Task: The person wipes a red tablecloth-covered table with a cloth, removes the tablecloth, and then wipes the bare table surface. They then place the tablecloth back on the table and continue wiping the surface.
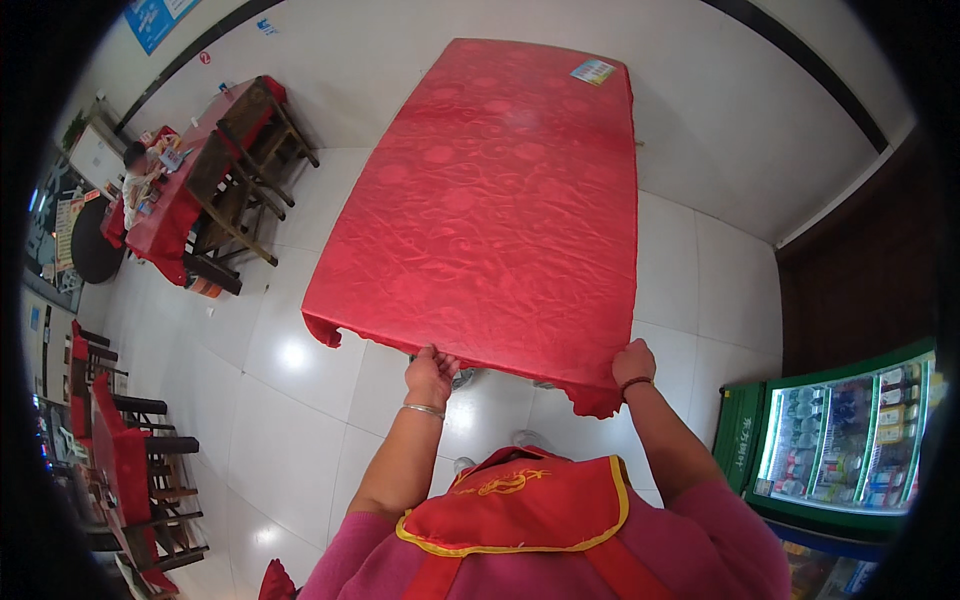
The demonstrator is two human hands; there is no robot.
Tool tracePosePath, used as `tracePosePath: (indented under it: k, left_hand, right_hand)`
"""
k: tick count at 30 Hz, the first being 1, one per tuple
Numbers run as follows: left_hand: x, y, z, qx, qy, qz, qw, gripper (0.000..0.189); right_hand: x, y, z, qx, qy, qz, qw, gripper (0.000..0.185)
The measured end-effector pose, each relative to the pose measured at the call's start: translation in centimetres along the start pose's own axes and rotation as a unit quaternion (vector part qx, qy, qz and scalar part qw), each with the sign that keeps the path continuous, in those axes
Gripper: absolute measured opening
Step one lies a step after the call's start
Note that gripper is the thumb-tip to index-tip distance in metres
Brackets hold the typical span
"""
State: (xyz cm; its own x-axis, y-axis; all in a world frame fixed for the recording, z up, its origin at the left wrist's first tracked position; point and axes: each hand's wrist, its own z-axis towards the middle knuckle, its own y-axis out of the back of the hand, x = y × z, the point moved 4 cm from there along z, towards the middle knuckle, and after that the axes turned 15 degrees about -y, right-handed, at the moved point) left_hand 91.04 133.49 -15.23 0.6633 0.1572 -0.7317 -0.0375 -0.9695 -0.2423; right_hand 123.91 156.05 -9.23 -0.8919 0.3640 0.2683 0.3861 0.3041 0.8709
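Note:
A red tablecloth [495, 195] with a floral scroll pattern covers a long table in front of me. Fine wrinkles run across its nearer half, and its near edge hangs in loose folds. My left hand [433, 373], with a bangle at the wrist, pinches that near edge around its middle. At the near right corner my right hand [634, 361], wearing a dark red bracelet, grips the cloth's side edge; its fingertips are partly hidden. A small printed card [593, 72] lies flat at the table's far right corner.
A glass-door drinks refrigerator [840, 435] stands at right. On the left, wooden chairs [225, 199] flank another red-covered table [161, 214], where a person [139, 180] sits. More red-covered tables [124, 457] stand at lower left. A white wall [697, 120] rises behind my table, above pale floor tiles [300, 420].

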Motion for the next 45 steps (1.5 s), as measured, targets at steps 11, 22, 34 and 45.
tracePosePath:
  k: [11,22,34,45]
  left_hand:
    - [-1.9,1.8,1.9,-0.003,-0.023,-0.055,0.998,0.028]
    - [4.6,-1.3,-2.9,0.107,0.037,0.023,0.993,0.037]
    - [1.6,2.9,-4.0,0.034,-0.011,0.048,0.998,0.032]
    - [-3.6,14.7,-0.8,0.022,-0.019,0.073,0.997,0.031]
  right_hand:
    - [0.4,-2.7,-3.8,0.042,0.095,0.045,0.994,0.021]
    - [0.5,-3.0,-4.4,0.049,0.141,0.064,0.987,0.044]
    - [1.8,-2.0,-4.3,0.040,0.118,0.036,0.992,0.047]
    - [1.7,-2.3,-4.3,0.040,0.111,0.011,0.993,0.050]
